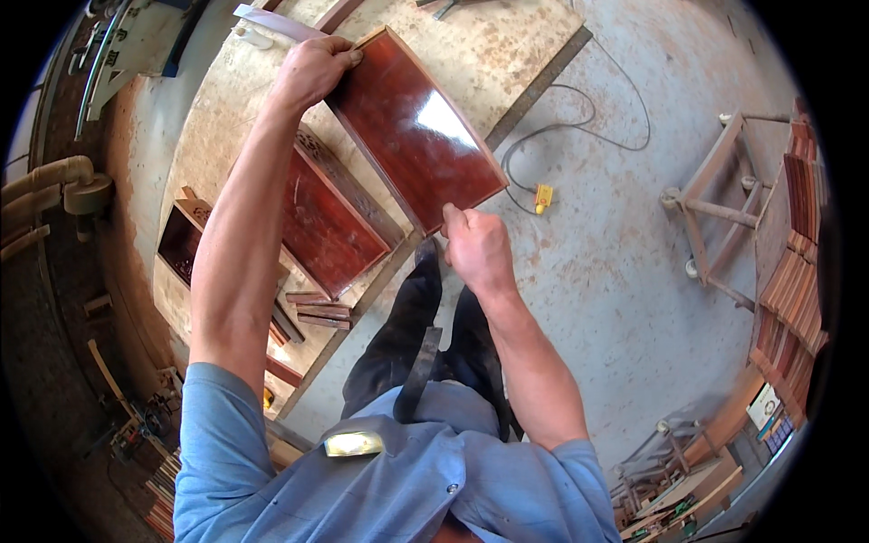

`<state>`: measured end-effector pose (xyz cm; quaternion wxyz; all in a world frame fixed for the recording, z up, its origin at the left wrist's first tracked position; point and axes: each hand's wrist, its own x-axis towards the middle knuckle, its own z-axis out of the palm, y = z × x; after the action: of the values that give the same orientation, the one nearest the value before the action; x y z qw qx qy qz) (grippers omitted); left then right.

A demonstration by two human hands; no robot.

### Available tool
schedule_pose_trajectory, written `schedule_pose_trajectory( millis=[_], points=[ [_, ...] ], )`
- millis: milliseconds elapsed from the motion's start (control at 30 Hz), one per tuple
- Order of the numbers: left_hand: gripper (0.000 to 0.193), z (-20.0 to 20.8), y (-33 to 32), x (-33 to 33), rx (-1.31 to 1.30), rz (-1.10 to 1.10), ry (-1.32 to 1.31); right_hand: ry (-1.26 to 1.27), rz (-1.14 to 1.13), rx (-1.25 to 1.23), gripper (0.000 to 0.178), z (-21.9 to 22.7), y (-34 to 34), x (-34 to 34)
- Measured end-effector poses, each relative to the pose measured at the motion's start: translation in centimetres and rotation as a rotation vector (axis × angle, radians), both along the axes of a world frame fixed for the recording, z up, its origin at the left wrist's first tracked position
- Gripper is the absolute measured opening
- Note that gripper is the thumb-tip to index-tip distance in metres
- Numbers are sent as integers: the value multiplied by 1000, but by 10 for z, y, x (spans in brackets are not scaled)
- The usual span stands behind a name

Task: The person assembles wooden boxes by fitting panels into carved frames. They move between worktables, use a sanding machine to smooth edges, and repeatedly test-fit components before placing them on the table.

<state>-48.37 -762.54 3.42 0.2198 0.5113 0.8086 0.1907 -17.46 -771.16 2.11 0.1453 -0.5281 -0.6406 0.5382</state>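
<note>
A shallow reddish-brown wooden drawer (pixel 398 127) with a glossy inner face is tilted over the workbench's edge, light glaring off it. My left hand (pixel 317 71) is closed on its far left corner, thumb along the rim. At the near corner my right hand (pixel 477 249) grips the edge in a closed fist, with the fingertips partly hidden. To the left, on the bench, lies a second red-brown drawer (pixel 333 231) with carved sides, partly covered by my left forearm.
The worn workbench (pixel 208 136) also carries a small dark box (pixel 179 240) and several short wood strips (pixel 319 309). A cable with a yellow connector (pixel 543 197) lies on the floor. Rightward stand a wheeled wooden frame (pixel 711 167) and stacked wood strips (pixel 787 290).
</note>
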Motion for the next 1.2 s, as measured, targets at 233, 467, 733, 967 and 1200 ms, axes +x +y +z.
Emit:
schedule_pose_trajectory(
  millis=[233, 467, 733, 967, 1200],
  points=[
    [34, 5, -8, -33, -83, -1, -499, -22, 6, -113, 42, 1, -2, 6],
    [44, 23, -14, -48, 45, 99, -774, 78, -98, -305, 40, 5, -1, 9],
    [41, 14, -29, -31, -129, -9, -384, 61, -85, -288, 41, 11, 0, 5],
    [41, -5, 5, -7, -10, -153, -84, 50, -87, -259, 39, 6, 2, 5],
    [44, -10, 4, -5, 27, -52, -176, 74, -95, -255, 42, 0, 0, 4]
  ],
)
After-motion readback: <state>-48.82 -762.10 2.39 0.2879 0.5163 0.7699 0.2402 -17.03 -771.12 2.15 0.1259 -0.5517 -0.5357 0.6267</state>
